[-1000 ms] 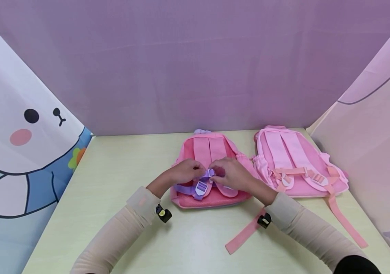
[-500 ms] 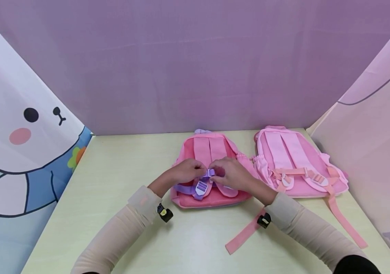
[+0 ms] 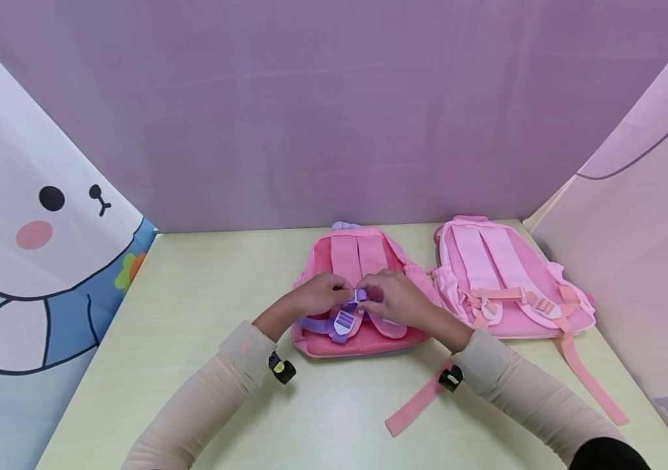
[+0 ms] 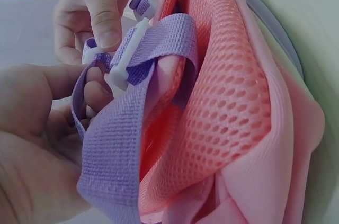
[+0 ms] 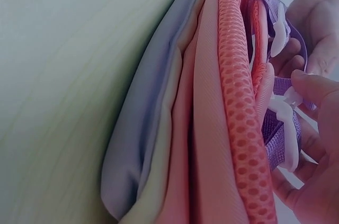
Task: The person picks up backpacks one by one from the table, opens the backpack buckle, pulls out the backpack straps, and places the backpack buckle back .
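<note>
A coral-pink child's backpack (image 3: 346,347) lies on the table with its shoulder straps up. Over its lower back, my left hand (image 3: 321,294) pinches a purple webbing strap (image 4: 114,150), which loops past the fingers in the left wrist view. Close beside it, my right hand (image 3: 395,297) pinches a small white buckle (image 4: 92,54) threaded with purple webbing. A larger white strap adjuster (image 3: 344,322) sits just below the hands on the left shoulder strap. In the right wrist view another white adjuster (image 5: 288,134) is near the right fingers.
A lighter pink backpack (image 3: 501,251) lies to the right, touching the first, with a peach strap (image 3: 504,294) across it. Its loose strap end (image 3: 595,385) hangs toward the right table edge. Another pink strap end (image 3: 419,405) lies beneath the right wrist. A purple curtain (image 3: 334,117) stands behind.
</note>
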{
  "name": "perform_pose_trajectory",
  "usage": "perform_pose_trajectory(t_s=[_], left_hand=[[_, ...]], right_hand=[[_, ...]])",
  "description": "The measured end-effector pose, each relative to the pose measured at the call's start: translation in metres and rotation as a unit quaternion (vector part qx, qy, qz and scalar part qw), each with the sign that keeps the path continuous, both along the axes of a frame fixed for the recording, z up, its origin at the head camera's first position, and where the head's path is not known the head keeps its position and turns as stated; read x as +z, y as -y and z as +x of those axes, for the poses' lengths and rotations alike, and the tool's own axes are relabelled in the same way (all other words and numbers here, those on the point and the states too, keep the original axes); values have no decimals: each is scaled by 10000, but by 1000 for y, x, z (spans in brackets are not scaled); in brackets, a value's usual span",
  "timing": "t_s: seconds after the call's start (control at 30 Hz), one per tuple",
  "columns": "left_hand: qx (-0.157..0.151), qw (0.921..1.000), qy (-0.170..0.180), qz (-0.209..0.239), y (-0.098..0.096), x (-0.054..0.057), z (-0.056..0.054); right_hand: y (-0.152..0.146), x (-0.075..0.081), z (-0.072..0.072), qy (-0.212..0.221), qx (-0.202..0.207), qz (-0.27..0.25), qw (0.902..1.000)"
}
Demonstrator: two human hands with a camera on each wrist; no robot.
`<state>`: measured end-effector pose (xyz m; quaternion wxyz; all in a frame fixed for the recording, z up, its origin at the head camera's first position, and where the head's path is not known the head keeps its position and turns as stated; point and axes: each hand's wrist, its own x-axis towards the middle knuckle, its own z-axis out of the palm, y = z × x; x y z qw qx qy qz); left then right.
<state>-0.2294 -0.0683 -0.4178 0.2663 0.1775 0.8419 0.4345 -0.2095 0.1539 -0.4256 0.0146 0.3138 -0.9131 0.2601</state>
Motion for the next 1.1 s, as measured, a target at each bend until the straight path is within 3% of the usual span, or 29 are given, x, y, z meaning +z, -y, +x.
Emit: perform_pose_trajectory(t_s=[0.33,0.9,1.1], left_hand=[[-293,9993,-108,188,8,1,1],[-138,9998,-22,123,16,-1,1],[-55,10000,14,74,14,1,2]], right_hand=[[0,0,0,-67,34,-12,10000],[-3,-1,-2,-91,-33,49,9999],[-3,0,-2,97,-55,20,9999]])
